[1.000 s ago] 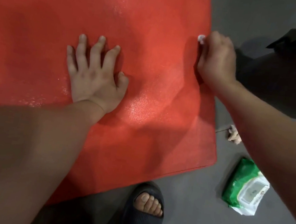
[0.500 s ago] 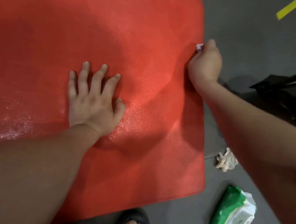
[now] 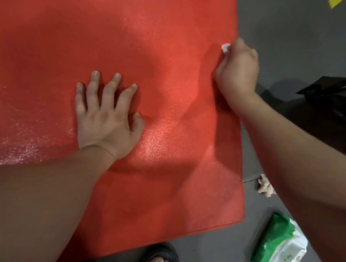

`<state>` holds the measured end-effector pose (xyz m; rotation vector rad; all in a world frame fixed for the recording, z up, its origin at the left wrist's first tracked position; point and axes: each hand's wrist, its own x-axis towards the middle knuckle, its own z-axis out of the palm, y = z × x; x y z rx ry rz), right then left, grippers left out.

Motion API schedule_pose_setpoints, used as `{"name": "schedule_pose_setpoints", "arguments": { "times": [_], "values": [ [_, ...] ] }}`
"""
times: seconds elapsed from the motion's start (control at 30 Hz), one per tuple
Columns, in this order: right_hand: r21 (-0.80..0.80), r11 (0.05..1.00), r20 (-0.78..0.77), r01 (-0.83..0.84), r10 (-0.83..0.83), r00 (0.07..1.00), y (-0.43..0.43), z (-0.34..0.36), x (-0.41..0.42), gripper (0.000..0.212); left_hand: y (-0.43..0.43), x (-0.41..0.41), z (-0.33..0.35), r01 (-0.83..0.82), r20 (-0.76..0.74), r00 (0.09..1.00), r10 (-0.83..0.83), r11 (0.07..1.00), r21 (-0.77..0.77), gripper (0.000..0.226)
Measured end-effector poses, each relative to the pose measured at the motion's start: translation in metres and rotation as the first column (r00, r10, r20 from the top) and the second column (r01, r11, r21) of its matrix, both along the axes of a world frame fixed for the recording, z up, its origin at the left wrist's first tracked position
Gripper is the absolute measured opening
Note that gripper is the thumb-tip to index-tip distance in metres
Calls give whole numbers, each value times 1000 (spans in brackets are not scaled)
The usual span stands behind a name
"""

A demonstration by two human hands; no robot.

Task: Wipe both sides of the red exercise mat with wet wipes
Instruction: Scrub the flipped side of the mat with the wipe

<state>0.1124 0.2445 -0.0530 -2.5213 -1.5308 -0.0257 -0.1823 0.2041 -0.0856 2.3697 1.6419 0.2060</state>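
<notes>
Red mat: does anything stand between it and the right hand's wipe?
Nothing visible. The right hand grips the wet wipe at the right edge of the red mat; the left hand rests farther left.

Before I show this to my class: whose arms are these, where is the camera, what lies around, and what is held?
No machine here: a person's bare arms, filmed from a camera worn on the head, looking down. The left hand rests spread on the red exercise mat, laid on the grey floor. The right hand grips a white wet wipe at the mat's right edge. Beside the mat lie a green wipes pack, a crumpled wipe and a black bag.
</notes>
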Motion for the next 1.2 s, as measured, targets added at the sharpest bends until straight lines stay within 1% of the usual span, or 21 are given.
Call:
{"name": "schedule_pose_setpoints", "arguments": {
  "times": [0.03,0.1,0.17,0.23,0.3,0.37,0.43,0.47,0.57,0.63,0.7,0.73,0.77,0.83,0.9,0.97,1.03,1.07,1.1,1.13,1.2],
  "values": [
    [18,1000,-19,-8,9,1000,0,-1,-14,17,0,0,0,-4,0,1000,4,1000,5,63],
    [49,977,-61,-207,210,976,-12,-3,-50,9,0,-1,1,-9,3,1000,9,1000,5,63],
    [-4,864,-110,-504,501,859,-34,-5,-75,7,0,-1,1,-8,12,1000,8,1000,6,63],
    [-83,754,-130,-651,640,758,-45,-1,-68,17,-1,-1,1,-2,10,1000,2,1000,6,63],
    [-93,817,-49,-569,567,822,-40,1,-41,17,-1,-1,1,1,17,1000,-1,1000,0,63],
    [-65,959,14,-277,278,960,-32,5,-13,17,0,-1,1,-1,16,1000,1,1000,-1,63],
    [-44,998,12,-41,41,999,-30,7,-4,19,0,-2,0,-1,18,1000,1,1000,0,63],
    [-36,999,7,-8,8,1000,-32,7,-11,18,0,-2,0,-1,20,1000,0,1000,3,62],
    [2,983,-26,-181,181,983,-55,1,-55,8,1,-2,0,-2,17,1000,2,1000,-3,63],
    [-49,894,-83,-446,441,894,-77,0,-71,11,0,-2,0,-3,18,1000,3,1000,-11,63],
    [-120,781,-90,-613,606,790,-78,4,-56,15,0,-2,0,1,17,1000,-1,1000,-12,62],
    [-147,777,-55,-612,612,789,-72,5,-42,16,0,-2,0,2,18,1000,-2,1000,-14,63],
    [-156,822,-4,-548,554,833,-64,6,-28,16,1,-2,0,1,22,1000,0,1000,-15,63],
    [-105,954,56,-282,289,956,-52,12,-10,16,1,-2,0,0,24,1000,1,1000,-16,63],
    [-40,990,41,-138,140,989,-51,13,-25,11,1,-2,0,-3,21,1000,3,1000,-11,63],
    [-22,960,-60,-280,279,959,-63,10,-65,6,1,-2,0,-4,21,1000,5,1000,-13,63],
    [-42,778,-187,-627,610,770,-84,4,-93,6,1,-2,0,-3,17,1000,3,1000,-13,63],
    [-67,669,-211,-740,715,666,-88,3,-94,9,1,-2,-1,-1,15,1000,2,1000,-13,63],
    [-82,615,-201,-784,760,617,-84,2,-88,11,1,-2,-1,2,15,1000,-2,1000,-14,63],
    [-93,640,-160,-763,747,646,-76,2,-76,12,0,-2,-1,3,17,1000,-3,1000,-15,63],
    [-62,804,-22,-592,592,806,-54,5,-52,14,1,-2,-1,1,17,1000,-1,1000,-9,63]
  ]
}}
